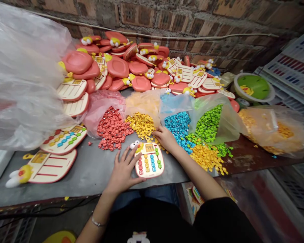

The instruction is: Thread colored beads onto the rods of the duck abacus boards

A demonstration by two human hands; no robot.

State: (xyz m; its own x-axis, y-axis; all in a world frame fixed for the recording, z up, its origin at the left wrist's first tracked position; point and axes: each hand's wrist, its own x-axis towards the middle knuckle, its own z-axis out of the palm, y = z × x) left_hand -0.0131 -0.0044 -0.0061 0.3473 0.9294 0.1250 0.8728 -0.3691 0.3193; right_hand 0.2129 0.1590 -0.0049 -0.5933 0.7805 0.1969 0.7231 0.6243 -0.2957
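Observation:
My left hand steadies a cream toy calculator with a duck head, its fingers spread along the toy's left edge. Coloured round buttons fill most of the toy's key rows. My right hand reaches over the loose yellow buttons, with its fingertips at the pile's edge next to the blue buttons. Whether it pinches a button is hidden. Red buttons lie to the left, and green buttons spill from a plastic bag on the right.
A heap of salmon-pink toy shells and cream panels rises against the brick wall. A large clear plastic sheet bulges in at the left. Two part-filled toys lie on the grey metal table, and a bag of orange-yellow buttons sits on the right.

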